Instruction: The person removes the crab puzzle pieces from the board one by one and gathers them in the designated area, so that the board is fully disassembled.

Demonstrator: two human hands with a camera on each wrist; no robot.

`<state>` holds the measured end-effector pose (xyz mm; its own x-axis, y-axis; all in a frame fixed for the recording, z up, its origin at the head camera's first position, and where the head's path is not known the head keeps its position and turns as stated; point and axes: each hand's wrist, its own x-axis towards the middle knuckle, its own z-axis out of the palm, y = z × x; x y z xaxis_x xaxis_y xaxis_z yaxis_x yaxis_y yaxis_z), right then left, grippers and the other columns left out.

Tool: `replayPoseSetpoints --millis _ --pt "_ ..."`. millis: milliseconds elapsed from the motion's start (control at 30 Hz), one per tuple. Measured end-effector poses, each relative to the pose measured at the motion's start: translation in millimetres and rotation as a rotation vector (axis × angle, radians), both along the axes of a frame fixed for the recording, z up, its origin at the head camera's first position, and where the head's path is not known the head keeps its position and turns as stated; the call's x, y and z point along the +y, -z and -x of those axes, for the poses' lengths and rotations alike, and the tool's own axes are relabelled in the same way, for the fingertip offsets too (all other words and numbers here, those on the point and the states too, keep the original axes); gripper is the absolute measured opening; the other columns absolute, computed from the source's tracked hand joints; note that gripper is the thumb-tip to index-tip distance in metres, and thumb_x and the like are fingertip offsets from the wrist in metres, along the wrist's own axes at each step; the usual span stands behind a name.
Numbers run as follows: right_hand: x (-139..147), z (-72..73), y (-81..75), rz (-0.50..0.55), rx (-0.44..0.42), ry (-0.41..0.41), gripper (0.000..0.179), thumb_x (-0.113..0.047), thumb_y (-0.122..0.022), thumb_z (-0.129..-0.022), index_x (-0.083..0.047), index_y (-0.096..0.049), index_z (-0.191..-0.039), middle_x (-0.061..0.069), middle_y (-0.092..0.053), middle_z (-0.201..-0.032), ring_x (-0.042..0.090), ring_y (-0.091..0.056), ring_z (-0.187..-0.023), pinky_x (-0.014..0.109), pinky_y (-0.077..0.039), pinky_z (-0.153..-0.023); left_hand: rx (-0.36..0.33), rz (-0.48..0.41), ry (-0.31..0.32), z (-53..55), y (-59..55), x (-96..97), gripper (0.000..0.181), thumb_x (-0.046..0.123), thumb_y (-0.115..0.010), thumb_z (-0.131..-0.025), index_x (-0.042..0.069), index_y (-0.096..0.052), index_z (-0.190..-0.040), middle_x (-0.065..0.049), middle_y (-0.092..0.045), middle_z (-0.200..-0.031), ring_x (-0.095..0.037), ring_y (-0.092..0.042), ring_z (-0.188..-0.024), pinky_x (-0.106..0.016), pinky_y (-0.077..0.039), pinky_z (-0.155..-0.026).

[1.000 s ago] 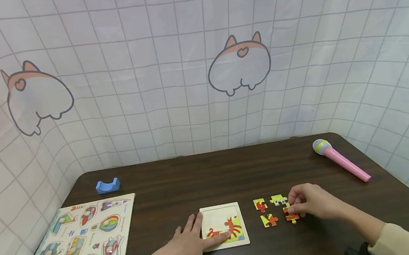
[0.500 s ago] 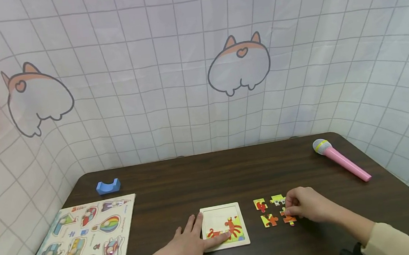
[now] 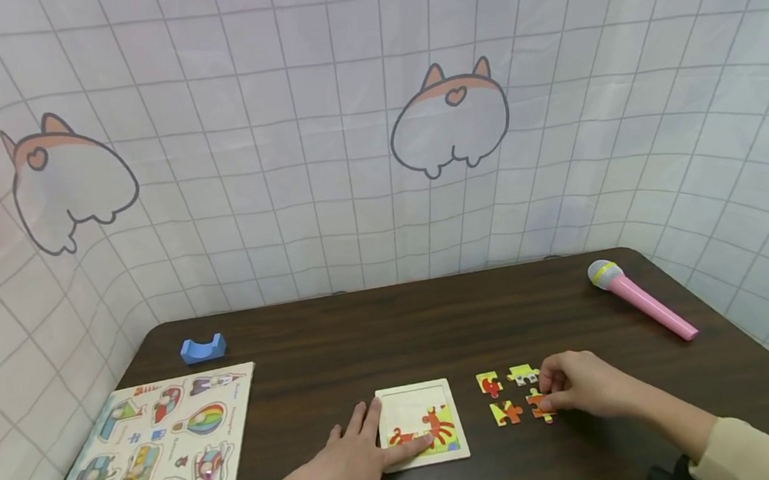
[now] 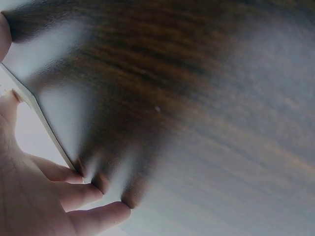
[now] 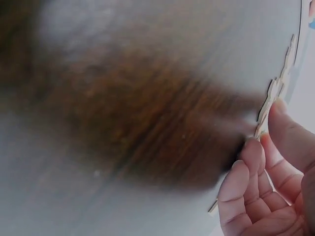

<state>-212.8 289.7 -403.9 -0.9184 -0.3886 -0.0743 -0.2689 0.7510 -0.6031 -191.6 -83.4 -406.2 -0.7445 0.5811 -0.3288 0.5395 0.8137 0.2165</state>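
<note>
In the head view my left hand lies spread at the lower middle, its index finger reaching over a small square wooden puzzle tray and pressing near its lower part. Red and yellow pieces fill the tray's lower row. Further right, my right hand pinches an orange-red jigsaw piece at its right edge, low against the table. Beside it are a yellow piece with eyes, a yellow-and-red piece and an orange-and-yellow piece. Both wrist views show the hands close to the tabletop; the right shows pieces edge-on.
A large vehicle peg puzzle board covers the table's left side. Behind it sits a blue curved block. A pink toy microphone lies at the right. A white gridded curtain surrounds the dark table.
The orange-red piece has shifted slightly left, toward the other loose pieces, with my right hand's fingers at it. My left hand and the tray stay in place.
</note>
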Motion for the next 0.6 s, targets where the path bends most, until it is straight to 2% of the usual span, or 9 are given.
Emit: replayPoseSetpoints --millis 133,600 --pt "0.1 0.2 -0.8 -0.004 0.006 -0.013 0.021 -0.023 -0.083 -0.085 -0.014 -0.064 -0.084 -0.009 -0.059 -0.073 0.001 -0.050 -0.065 0.022 -0.043 -0.059 0.015 0.013 -0.002 -0.7 -1.4 0.3 0.078 0.064 -0.076 -0.080 0.063 -0.037 -0.148 -0.026 -0.018 -0.167 -0.048 -0.024 -0.153 -0.069 -0.037 -0.109" --pt "-0.5 2.4 -0.7 -0.023 0.010 -0.048 0.019 -0.021 -0.082 -0.086 -0.014 -0.064 -0.086 -0.011 -0.058 -0.070 0.000 -0.049 -0.064 0.022 -0.041 -0.059 -0.017 0.015 -0.007 0.7 -2.1 1.3 0.077 0.062 -0.077 -0.081 0.063 -0.038 -0.147 -0.024 -0.017 -0.168 -0.047 -0.025 -0.152 -0.071 -0.037 -0.109"
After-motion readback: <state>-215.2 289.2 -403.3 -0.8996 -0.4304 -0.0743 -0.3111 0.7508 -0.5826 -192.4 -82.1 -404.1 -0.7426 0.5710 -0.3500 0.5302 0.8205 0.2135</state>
